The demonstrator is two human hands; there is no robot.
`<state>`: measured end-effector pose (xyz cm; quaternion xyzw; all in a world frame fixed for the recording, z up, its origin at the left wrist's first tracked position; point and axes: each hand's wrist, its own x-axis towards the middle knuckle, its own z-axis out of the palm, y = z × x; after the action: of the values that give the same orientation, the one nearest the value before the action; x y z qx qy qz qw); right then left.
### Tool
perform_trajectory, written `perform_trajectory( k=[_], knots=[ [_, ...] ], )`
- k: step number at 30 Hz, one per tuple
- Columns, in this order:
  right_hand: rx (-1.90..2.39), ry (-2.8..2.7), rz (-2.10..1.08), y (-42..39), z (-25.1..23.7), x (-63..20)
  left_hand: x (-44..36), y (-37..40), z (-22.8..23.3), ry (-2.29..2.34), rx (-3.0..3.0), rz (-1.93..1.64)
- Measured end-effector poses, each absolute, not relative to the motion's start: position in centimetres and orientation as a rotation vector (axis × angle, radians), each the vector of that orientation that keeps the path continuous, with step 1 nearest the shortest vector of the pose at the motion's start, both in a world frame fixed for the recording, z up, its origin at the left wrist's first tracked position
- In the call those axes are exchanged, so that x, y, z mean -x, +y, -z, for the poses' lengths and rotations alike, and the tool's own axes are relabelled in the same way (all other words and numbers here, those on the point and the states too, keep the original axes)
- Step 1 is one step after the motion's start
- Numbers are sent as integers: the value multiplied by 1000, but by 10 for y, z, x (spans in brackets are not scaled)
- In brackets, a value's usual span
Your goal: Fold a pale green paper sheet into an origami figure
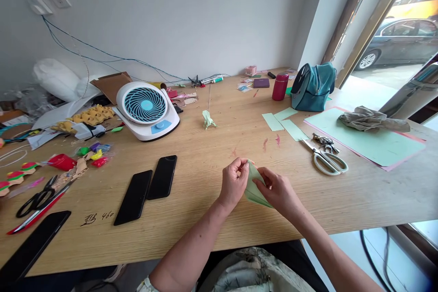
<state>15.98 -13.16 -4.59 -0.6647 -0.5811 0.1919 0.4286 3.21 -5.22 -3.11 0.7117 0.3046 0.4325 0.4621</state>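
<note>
Between my hands, just over the near part of the table, is a folded piece of pale green paper (252,188). My left hand (234,181) pinches its upper left edge between thumb and fingertips. On the other side my right hand (276,192) grips the paper, thumb on the near face and fingers bent behind it. Part of the paper is covered by my fingers. Farther back on the table stands a small folded paper figure (207,120) in the same green.
White-handled scissors (329,163) and keys (326,143) lie right, near green paper strips (273,122) and large green sheets (366,139). A red flask (280,86) and teal bag (313,86) stand behind. Phones (133,197), a fan (146,109) and black scissors (39,198) are left.
</note>
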Motion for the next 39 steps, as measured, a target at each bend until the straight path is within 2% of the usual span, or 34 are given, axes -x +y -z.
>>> perform_trajectory(
  k=[11,19,31,39],
  knots=[
    [1661,-1500,-78,-132,49,-149,-32,-54,29,812,-1841,-1158],
    [1572,-1412,5,-129,47,-144,-32,-52,32,777,-1921,-1285],
    [1564,-1385,145,-133,41,-134,-28,-55,30,822,-1985,-1237],
    [1568,-1500,355,-138,41,-133,-27,-55,27,814,-1892,-1205]
  ],
)
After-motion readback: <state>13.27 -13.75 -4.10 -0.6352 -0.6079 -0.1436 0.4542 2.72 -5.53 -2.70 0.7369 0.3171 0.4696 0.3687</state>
